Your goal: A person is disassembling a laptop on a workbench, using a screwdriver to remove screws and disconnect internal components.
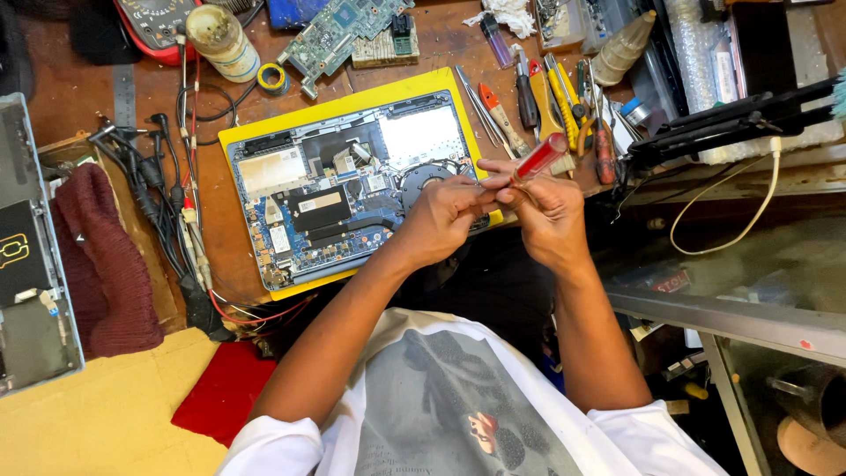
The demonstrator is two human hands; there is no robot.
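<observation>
An opened laptop base (339, 189) with its boards and fan exposed lies on a yellow mat (256, 132) on the wooden bench. My right hand (548, 216) grips a red-handled screwdriver (539, 159) that points up and to the right. My left hand (445, 216) meets it at the lower right corner of the laptop, its fingertips pinched at the screwdriver's tip end. Whatever sits between the fingertips is too small to see.
Several screwdrivers and cutters (551, 106) lie right of the laptop. A loose circuit board (339, 31), a tape roll (273, 79) and a multimeter (154, 26) sit at the back. Black cables (159, 189), a maroon cloth (101, 260) and another device (26, 256) are at left.
</observation>
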